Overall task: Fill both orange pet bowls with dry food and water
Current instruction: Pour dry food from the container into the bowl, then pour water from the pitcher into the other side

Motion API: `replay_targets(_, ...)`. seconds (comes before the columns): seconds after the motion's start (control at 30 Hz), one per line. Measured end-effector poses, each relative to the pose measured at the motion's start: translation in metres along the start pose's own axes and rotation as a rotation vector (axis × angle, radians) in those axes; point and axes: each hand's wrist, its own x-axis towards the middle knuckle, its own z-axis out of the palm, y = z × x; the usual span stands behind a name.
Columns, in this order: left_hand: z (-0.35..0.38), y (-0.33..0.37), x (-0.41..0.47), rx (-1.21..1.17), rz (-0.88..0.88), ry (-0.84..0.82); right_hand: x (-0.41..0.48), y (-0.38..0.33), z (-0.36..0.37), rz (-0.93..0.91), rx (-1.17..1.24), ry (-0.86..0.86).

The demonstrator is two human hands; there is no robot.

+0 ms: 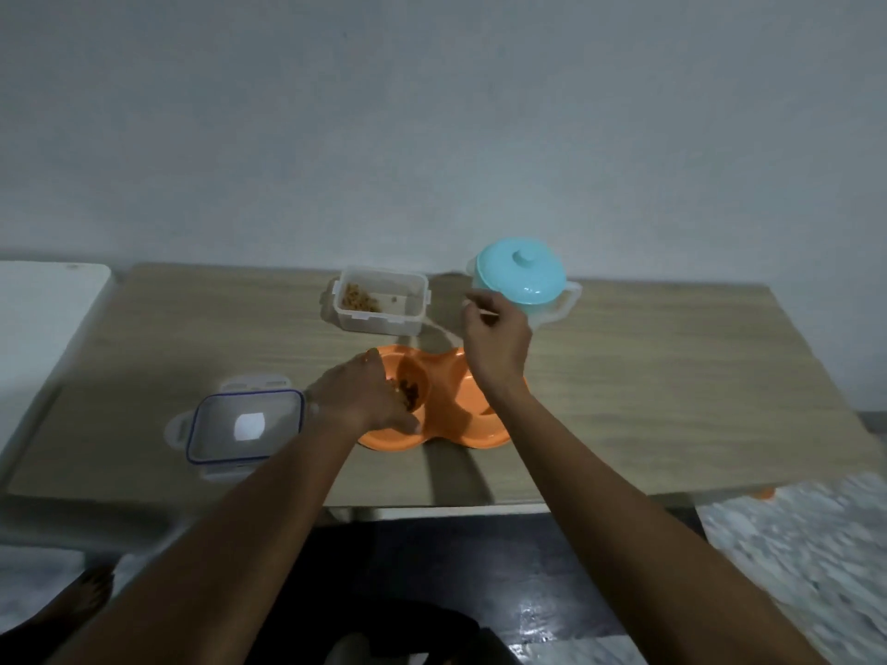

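Note:
An orange double pet bowl (480,436) lies mid-table. Its left bowl holds brown dry food (409,388); the right bowl is mostly hidden behind my right wrist. My left hand (369,395) rests over the left bowl's rim, fingers in the food, and whether it grips any is unclear. My right hand (497,340) hovers above the bowl, fingers loosely curled, just in front of a clear jug with a turquoise lid (521,276). A clear plastic food container (379,300) stands open behind the bowl with a little dry food left inside.
The container's lid (245,427), blue-sealed, lies on the wooden table (672,376) left of the bowl. A white surface (43,319) adjoins the table's left side. A wall stands close behind. My knees and tiled floor show below the table's front edge.

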Motion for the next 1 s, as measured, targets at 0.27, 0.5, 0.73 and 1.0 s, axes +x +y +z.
replay_targets(0.27,0.017,0.053,-0.003,-0.03,-0.078,0.024,0.09,0.011,-0.084,0.123,-0.284,0.115)
replay_targets(0.5,0.026,0.058,0.006,-0.062,-0.153,0.057,0.108,0.026,-0.1,0.292,-0.086,-0.134)
replay_targets(0.73,0.034,0.059,0.002,-0.108,-0.171,0.1,0.109,0.026,-0.11,0.304,0.093,-0.033)
replay_targets(1.0,0.03,0.063,-0.009,-0.075,-0.151,0.109,0.094,-0.006,-0.151,-0.014,-0.167,-0.187)
